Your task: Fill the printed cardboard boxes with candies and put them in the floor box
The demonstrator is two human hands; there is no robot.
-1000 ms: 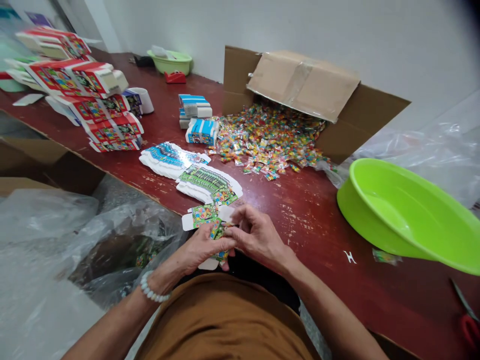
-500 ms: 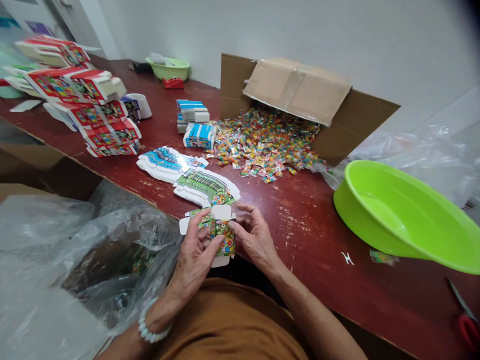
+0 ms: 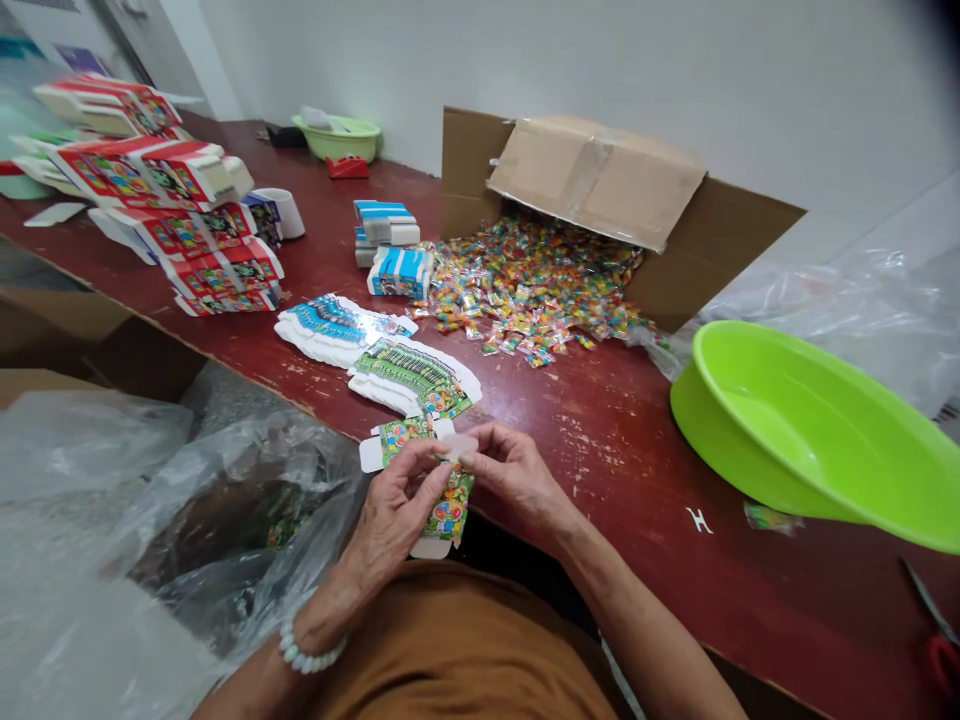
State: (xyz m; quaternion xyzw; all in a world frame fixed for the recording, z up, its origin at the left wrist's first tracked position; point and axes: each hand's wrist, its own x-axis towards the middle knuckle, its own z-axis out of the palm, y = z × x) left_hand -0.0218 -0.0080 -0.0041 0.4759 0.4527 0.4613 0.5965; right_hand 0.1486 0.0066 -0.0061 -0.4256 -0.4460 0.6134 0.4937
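Just beyond hands [image 3: 517,480], flat carton blanks [image 3: 412,375], wrapped candies [image 3: 532,290].

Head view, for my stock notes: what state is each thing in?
printed card box blank, partly folded, held between both hands
left hand, pinching the blank
right hand, pinching the blank
cardboard carton, open, flaps spread
wrapped sweets, loose in a heap
lime-green basin, tilted, nothing visible inside
printed boxes, assembled, piled up
flat printed blanks, fanned in two piles
clear plastic bag, open, crumpled
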